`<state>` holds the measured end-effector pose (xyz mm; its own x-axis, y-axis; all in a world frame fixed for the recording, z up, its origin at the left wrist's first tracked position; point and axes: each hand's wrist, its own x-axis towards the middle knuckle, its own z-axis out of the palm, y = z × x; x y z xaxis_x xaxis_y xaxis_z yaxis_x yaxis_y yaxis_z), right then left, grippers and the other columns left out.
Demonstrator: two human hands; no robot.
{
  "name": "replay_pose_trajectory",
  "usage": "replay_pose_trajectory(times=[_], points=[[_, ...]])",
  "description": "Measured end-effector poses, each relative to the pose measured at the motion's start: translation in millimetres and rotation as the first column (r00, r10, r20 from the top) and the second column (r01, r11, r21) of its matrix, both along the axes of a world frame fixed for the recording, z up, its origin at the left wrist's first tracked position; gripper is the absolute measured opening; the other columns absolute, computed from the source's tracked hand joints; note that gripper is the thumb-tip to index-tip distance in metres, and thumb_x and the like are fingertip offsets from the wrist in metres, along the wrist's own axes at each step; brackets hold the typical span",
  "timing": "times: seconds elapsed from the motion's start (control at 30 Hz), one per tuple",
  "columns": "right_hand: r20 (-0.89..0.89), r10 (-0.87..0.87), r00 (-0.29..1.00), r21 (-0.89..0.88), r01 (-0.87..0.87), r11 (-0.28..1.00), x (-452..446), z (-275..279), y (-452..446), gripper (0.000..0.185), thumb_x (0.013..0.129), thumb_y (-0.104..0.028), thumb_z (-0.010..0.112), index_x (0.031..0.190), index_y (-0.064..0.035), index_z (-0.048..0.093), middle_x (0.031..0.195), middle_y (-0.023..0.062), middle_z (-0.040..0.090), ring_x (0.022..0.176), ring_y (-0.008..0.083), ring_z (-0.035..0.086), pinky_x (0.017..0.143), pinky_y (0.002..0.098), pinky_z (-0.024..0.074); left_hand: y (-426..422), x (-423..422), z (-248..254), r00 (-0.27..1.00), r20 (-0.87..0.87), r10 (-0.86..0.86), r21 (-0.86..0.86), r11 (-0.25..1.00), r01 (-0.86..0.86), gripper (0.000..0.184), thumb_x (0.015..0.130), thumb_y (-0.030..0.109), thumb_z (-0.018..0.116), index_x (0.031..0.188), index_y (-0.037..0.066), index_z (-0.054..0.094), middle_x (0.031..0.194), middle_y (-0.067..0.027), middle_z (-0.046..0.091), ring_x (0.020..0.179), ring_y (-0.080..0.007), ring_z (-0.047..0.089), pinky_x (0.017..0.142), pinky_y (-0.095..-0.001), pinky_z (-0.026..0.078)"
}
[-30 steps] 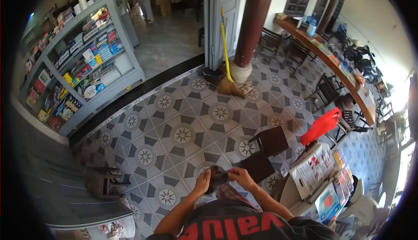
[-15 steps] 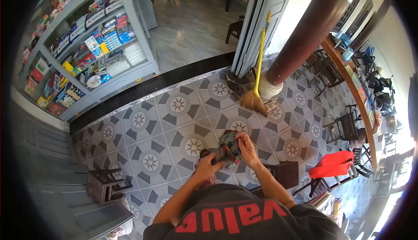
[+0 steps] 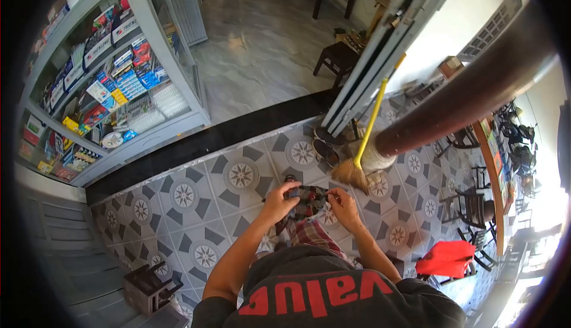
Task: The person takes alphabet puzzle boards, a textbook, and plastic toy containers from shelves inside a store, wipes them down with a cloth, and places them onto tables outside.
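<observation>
A dark patterned cloth (image 3: pixel 308 202) with red and green patches is stretched between my two hands, above the tiled floor and in front of my plaid shorts (image 3: pixel 315 234). My left hand (image 3: pixel 280 203) pinches its left end, fingers closed. At the right end my right hand (image 3: pixel 344 204) grips the cloth's edge between thumb and fingers. A sandalled foot (image 3: pixel 290 179) shows just beyond the cloth, near my left hand.
A glass display case (image 3: pixel 113 84) stands at the left. Ahead runs a black door sill (image 3: pixel 238 133). A yellow-handled broom (image 3: pixel 370 127) leans by the folding door and a red-brown pillar (image 3: pixel 452 111). Wooden stool (image 3: pixel 148 286) lower left; red cloth (image 3: pixel 446 259) on a chair right.
The view has moved forward toward the doorway. The cloth, bunched and dark at first, is now spread between both hands. The person seen in the far room is mostly out of view.
</observation>
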<state>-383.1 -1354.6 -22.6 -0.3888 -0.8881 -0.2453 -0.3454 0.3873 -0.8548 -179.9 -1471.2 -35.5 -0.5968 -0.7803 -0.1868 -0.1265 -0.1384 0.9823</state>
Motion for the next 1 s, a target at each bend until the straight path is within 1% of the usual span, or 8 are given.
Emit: replay_pose_trajectory(times=[0.13,0.27,0.4,0.5,0.57,0.67,0.8,1.0], points=[[-0.222,0.138,0.965,-0.157,-0.175,0.972,-50,-8,-107,0.024,0.08,-0.011,0.068,0.1,-0.0013,0.058,0.085,0.0102,0.059,0.066,0.0172,0.06,0.058,0.0296,0.0468,-113,-37,1,0.908,0.414,-0.068,-0.263,0.946,0.191,0.034,0.076,0.013,0.071,0.109,0.011,0.066,0.105,-0.0223,0.064,0.096,-0.0328,0.064,0.081,-0.0374,0.048],[-0.241,0.138,0.961,-0.136,-0.174,0.975,-92,0,-231,0.034,0.069,-0.002,0.07,0.096,-0.003,0.05,0.088,0.0125,0.052,0.078,0.0297,0.055,0.07,0.0371,0.0471,-227,-62,13,0.926,0.375,-0.046,-0.344,0.921,0.185,0.027,0.076,0.018,0.073,0.096,0.001,0.066,0.094,-0.0137,0.063,0.078,-0.0263,0.064,0.072,-0.0333,0.049],[-0.257,0.195,0.946,-0.375,-0.284,0.882,-126,16,-376,0.031,0.075,0.003,0.061,0.101,-0.0039,0.046,0.089,0.0144,0.051,0.081,0.0305,0.051,0.073,0.0371,0.0457,-336,-80,42,0.998,0.002,-0.057,0.203,0.978,0.055,0.017,0.087,0.014,0.066,0.097,0.004,0.057,0.101,-0.0054,0.06,0.081,-0.0115,0.057,0.067,-0.0253,0.046],[0.08,0.243,0.967,-0.323,-0.206,0.924,-138,24,-489,0.028,0.081,0.003,0.055,0.105,-0.0059,0.044,0.093,0.0099,0.054,0.085,0.0225,0.053,0.072,0.0358,0.0456,-422,-98,56,0.989,-0.118,0.091,0.171,0.983,-0.07,0.014,0.085,0.008,0.065,0.092,0.001,0.056,0.114,-0.0094,0.058,0.098,-0.0126,0.053,0.08,-0.0286,0.043],[0.693,0.195,0.694,-0.258,-0.013,0.966,-140,28,-565,0.028,0.084,0.0,0.053,0.108,-0.0099,0.044,0.098,0.0049,0.055,0.09,0.0157,0.053,0.073,0.0333,0.0457,-484,-103,50,0.935,-0.29,0.204,0.212,0.966,-0.145,0.012,0.083,0.005,0.065,0.091,0.002,0.056,0.118,-0.0117,0.057,0.101,-0.0141,0.053,0.086,-0.0276,0.042],[0.912,0.223,0.345,-0.236,-0.005,0.972,-143,22,-673,0.025,0.084,-0.003,0.054,0.106,-0.012,0.047,0.099,0.0023,0.055,0.089,0.0149,0.055,0.078,0.0315,0.0465,-581,-105,58,0.884,-0.321,0.339,0.404,0.893,-0.195,0.01,0.082,0.003,0.065,0.089,0.003,0.057,0.118,-0.0131,0.057,0.102,-0.0156,0.054,0.093,-0.0294,0.04],[0.949,0.177,0.262,-0.177,-0.023,0.984,-148,69,-795,0.024,0.083,-0.017,0.063,0.104,-0.0106,0.053,0.106,0.0013,0.056,0.097,0.0157,0.056,0.088,0.0302,0.0452,-705,-97,92,0.883,-0.272,0.382,0.423,0.872,-0.247,0.011,0.082,0.003,0.067,0.092,0.003,0.061,0.116,-0.0088,0.059,0.09,-0.0113,0.057,0.08,-0.0251,0.047],[0.615,0.221,0.757,-0.259,-0.071,0.963,-166,110,-966,0.023,0.092,-0.014,0.058,0.112,-0.0043,0.063,0.101,-0.0003,0.059,0.096,0.0089,0.054,0.083,0.0251,0.0453,-863,-99,124,0.864,-0.23,0.447,0.117,0.894,-0.432,0.012,0.085,0.0,0.064,0.096,0.001,0.062,0.098,-0.0045,0.064,0.082,-0.0091,0.059,0.072,-0.0259,0.05]])
